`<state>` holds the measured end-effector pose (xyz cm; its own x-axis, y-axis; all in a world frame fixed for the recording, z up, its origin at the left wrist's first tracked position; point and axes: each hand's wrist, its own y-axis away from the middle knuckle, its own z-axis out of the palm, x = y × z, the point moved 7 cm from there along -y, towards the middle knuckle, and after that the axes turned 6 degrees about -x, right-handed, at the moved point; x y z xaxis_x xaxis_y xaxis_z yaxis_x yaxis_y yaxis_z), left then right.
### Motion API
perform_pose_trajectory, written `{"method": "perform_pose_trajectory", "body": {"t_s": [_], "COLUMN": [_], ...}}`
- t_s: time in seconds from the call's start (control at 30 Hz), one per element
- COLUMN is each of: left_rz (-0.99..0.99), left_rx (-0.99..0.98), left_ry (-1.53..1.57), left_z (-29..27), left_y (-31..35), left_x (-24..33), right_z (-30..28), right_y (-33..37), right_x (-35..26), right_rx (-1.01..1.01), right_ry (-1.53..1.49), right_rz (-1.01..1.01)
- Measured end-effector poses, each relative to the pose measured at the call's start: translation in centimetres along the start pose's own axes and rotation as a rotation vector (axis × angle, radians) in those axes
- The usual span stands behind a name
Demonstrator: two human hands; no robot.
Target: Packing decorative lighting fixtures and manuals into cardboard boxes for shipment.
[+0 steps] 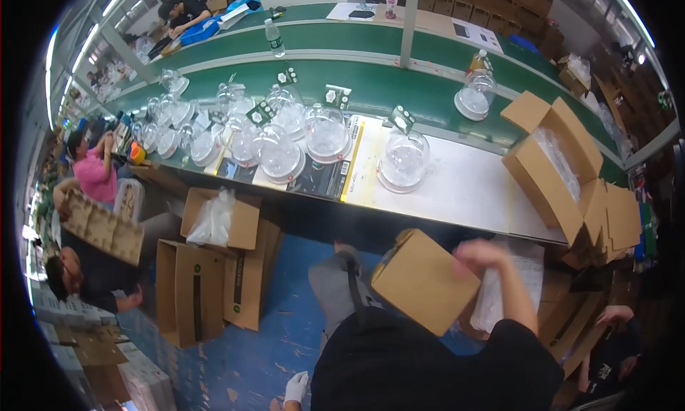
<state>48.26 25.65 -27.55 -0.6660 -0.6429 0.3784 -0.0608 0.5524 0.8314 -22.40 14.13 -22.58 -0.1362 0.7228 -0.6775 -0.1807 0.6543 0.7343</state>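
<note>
My right hand [481, 257] is bare and smeared by motion at the right edge of a closed brown cardboard box [426, 286]. Its fingers are too blurred to show whether they grip. The box itself looks sharp, tilted in front of my body below the bench edge. What supports it is hidden. Beside it lies whitish plastic wrap [508, 290]. Low at my left side shows a white-gloved hand [296, 388]. Its arm is mostly cut off, so I cannot tell whether it is my left hand. Nearest on the bench is a clear plastic dome on a white base [404, 163].
Several more clear domes [278, 154] crowd the bench's left half. An open carton [553, 161] leans at its right end. To my left, cartons [189, 293] stand on the blue floor [285, 297]. One co-worker holds a moulded brown tray [103, 229]; another person [610, 354] is at right.
</note>
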Motion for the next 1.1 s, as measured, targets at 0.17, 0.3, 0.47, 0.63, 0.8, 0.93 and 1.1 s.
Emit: {"method": "perform_pose_trajectory", "body": {"t_s": [0.17,0.3,0.47,0.63,0.8,0.93,1.1], "left_rz": [-0.106,0.171,-0.031,0.106,0.054,0.092,0.116], "left_rx": [-0.057,-0.195,-0.04,-0.021,-0.167,-0.17,-0.169], "left_ry": [-0.04,-0.157,-0.014,0.165,-0.151,-0.339,-0.303], "left_z": [-3.2,-3.4,-10.6,-10.6,-7.7,-7.2,-7.2], "left_y": [-2.9,-15.7,-12.7,-16.2,-16.2,-16.8,-16.7], "left_x": [10.6,15.3,29.9,35.8,37.7,38.4,39.4], "right_z": [-25.1,-52.8,-64.1,-69.8,-68.4,-61.9,-54.2], "right_y": [2.2,9.6,-2.7,-4.6,-2.7,0.1,0.4], "right_x": [-19.7,-15.0,-11.9,-10.3,-13.5,-14.6,-24.9], "right_rx": [0.842,1.694,1.472,1.298,1.286,1.243,1.331], "right_ry": [0.042,0.456,0.912,0.593,0.778,0.874,1.352], "right_rz": [-0.66,-0.625,-0.146,-0.386,-0.112,0.229,0.417]}}
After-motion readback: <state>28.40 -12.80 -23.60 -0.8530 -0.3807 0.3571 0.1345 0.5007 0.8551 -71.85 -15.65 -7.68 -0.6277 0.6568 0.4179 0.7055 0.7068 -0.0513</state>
